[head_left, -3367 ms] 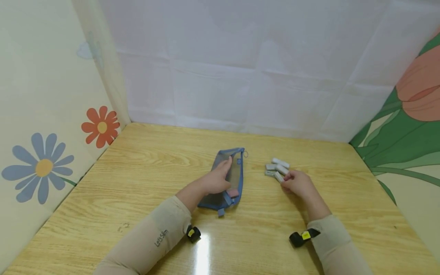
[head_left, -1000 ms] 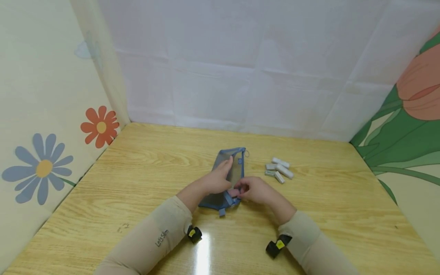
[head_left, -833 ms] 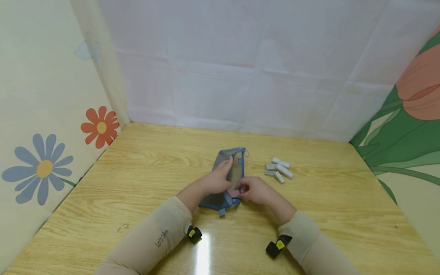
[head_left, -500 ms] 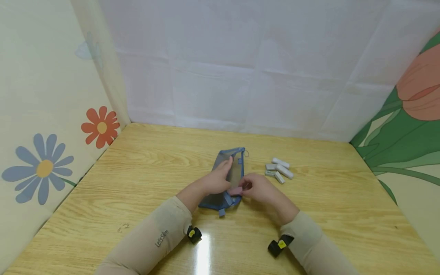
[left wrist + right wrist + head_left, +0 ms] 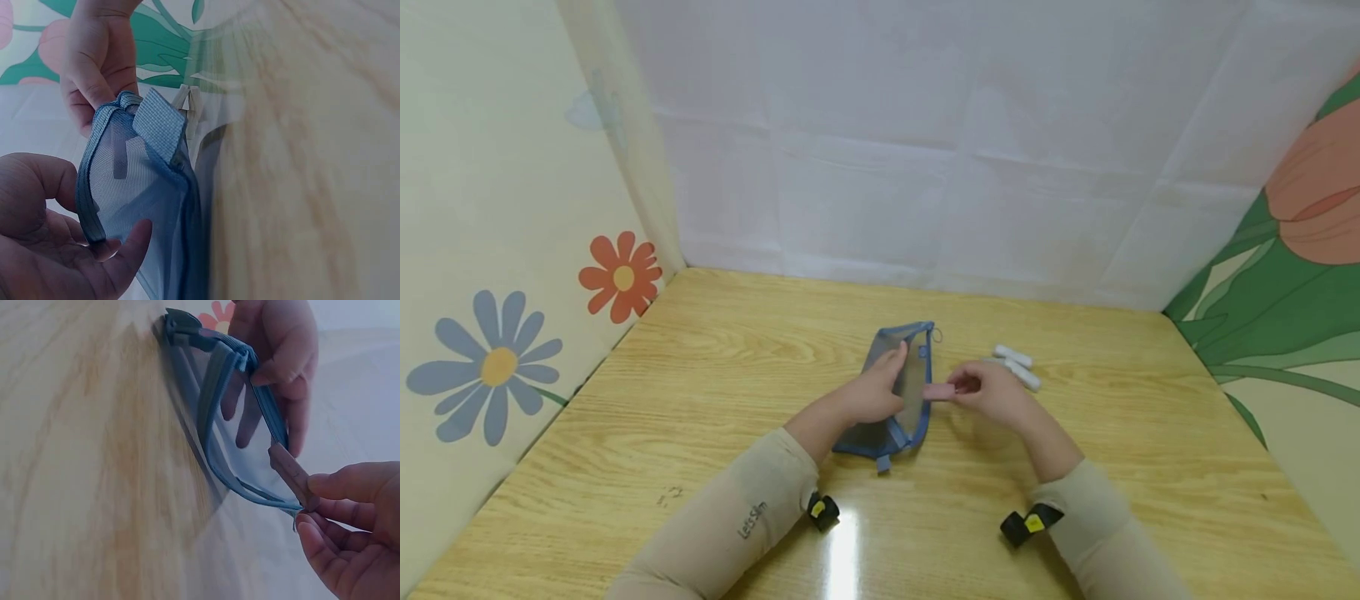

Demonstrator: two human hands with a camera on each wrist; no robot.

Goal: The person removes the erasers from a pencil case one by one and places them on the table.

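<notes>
A blue mesh zip pouch (image 5: 874, 433) stands on the table with its mouth spread to the right. My left hand (image 5: 872, 395) grips the pouch's rim between thumb and fingers; in the left wrist view that hand (image 5: 69, 231) shows at lower left. A small pink block (image 5: 938, 392), eraser-like, is pinched by its right end in the fingertips of my right hand (image 5: 996, 395). Its left end is at the pouch's right edge. The right wrist view shows the block (image 5: 291, 475) by the zip edge, thumb above and fingers below.
Several small white blocks (image 5: 1021, 375) lie in a loose group behind my right hand, which partly hides them. A white cloth (image 5: 880, 167) hangs behind the wooden table (image 5: 760, 333). Flower-painted panels (image 5: 497, 208) stand at both sides.
My right hand was at the white blocks, then reached into the pouch mouth and took the pink block. It has drawn the block out, rightward and away from me. My left hand stays put.
</notes>
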